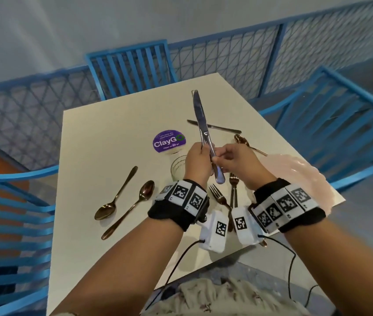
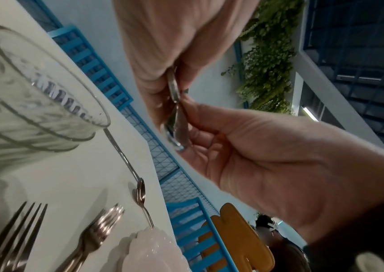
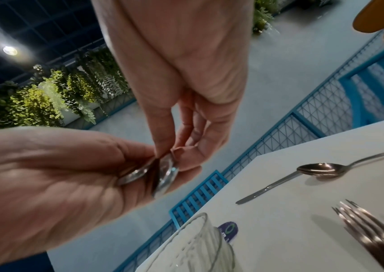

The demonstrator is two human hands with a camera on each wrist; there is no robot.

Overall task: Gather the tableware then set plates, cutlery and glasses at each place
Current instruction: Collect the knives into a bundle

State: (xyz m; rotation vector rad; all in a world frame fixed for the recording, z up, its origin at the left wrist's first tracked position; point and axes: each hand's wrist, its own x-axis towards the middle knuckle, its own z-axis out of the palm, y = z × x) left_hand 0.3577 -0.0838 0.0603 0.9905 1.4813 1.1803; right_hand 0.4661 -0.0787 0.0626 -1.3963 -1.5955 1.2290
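A: What are the hands doing?

B: The left hand is curled round the handles of two knives, blades up and away over the table. The right hand pinches the handle end of one of them between thumb and fingertips.

A: So both are holding?

B: Yes, both on the knives, hands nearly touching, raised above the tabletop.

A: What lies under them?

B: A ribbed glass, just beyond the left wrist. Forks lie near the wrists, tines pointing away; how many I cannot tell.

A: And further out?

B: A third knife lies flat at the far side, crossed in view by the held blades. A spoon lies just right of it, its handle running to a pale pink plate at the right edge. Two more spoons lie side by side on the left, well apart from the forks. A purple sticker sits mid-table, beyond the glass.

A: Around the table?

B: Blue chairs.
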